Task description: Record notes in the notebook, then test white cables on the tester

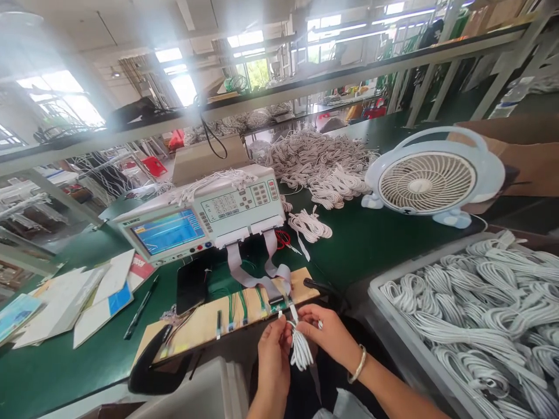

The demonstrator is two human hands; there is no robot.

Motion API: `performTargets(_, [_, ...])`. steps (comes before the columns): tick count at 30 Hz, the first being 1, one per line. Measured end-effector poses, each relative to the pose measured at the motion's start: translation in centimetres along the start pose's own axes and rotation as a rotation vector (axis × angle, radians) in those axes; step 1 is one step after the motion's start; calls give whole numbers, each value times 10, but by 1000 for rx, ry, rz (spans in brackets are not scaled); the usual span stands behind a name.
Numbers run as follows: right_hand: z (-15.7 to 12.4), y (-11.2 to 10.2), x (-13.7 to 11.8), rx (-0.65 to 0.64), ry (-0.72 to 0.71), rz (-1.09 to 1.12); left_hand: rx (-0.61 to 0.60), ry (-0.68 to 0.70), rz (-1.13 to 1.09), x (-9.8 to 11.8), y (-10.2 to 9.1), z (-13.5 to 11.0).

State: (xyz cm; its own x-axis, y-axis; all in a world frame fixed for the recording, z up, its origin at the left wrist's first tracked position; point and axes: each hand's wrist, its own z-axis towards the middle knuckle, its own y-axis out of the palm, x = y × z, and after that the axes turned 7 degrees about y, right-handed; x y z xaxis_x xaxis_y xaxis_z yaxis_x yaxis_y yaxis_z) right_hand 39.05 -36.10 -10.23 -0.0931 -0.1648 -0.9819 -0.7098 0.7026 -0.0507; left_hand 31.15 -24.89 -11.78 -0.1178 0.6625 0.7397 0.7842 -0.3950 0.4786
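A coiled bundle of white cable (301, 354) hangs between my two hands at the front edge of the bench. My left hand (274, 349) is closed, with thumb and finger pinched on a cable end with a small white plug. My right hand (327, 330) is closed on the same cable near the top of the coil, by a white strip. Just beyond my fingers, a small green circuit board (278, 305) sits on a wooden board (196, 317). Grey ribbon cables (239, 272) run from there to a tester (201, 215) with a lit screen.
A plastic bin (379, 285) of coiled cables stands at the right. Behind it is a light-blue fan (421, 180). A cable heap (318, 154) lies at the back. Papers (65, 305), a pen (140, 308) and a black clamp (151, 372) are at the left.
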Motion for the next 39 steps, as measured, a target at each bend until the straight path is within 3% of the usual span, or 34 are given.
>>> performTargets(6, [2, 1, 5, -5, -3, 44, -41, -33, 51, 6, -2, 4])
performTargets(24, [3, 1, 7, -11, 32, 114, 58, 23, -77, -4, 4, -1])
performTargets(30, [7, 7, 10, 24, 64, 229, -62, 38, -100, -7, -1, 7])
performTargets(34, [17, 13, 18, 20, 212, 414, -189, -3, 45, 3, -5, 7])
performTargets(39, [24, 14, 13, -64, 252, 392, -183, -20, 183, 10, 0, 7])
